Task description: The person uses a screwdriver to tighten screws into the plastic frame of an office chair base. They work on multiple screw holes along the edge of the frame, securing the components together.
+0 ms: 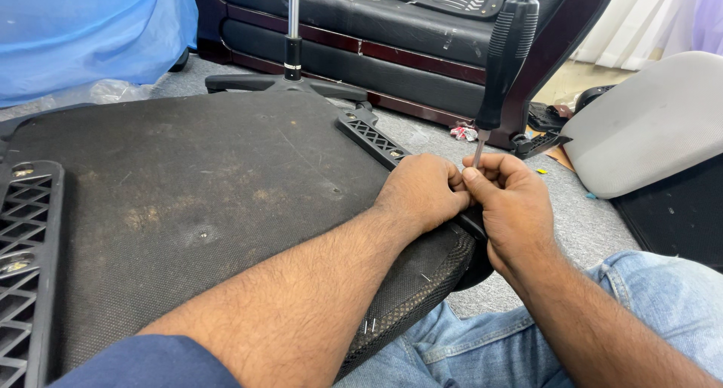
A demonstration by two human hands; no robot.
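Observation:
An upturned black office chair seat rests across my lap, its dusty fabric underside facing up. My left hand curls over the seat's right edge, fingers closed on the rim. My right hand presses against it and pinches the metal shaft of a screwdriver. The screwdriver stands upright with its black ribbed handle at the top. Its tip is hidden between my fingers at the seat edge. A black plastic armrest bracket is fixed along the seat's far right side.
A second latticed black bracket lies at the left. The chair's star base with chrome post stands behind the seat. A black sofa fills the back, a blue sheet the left, and a grey cushion the right.

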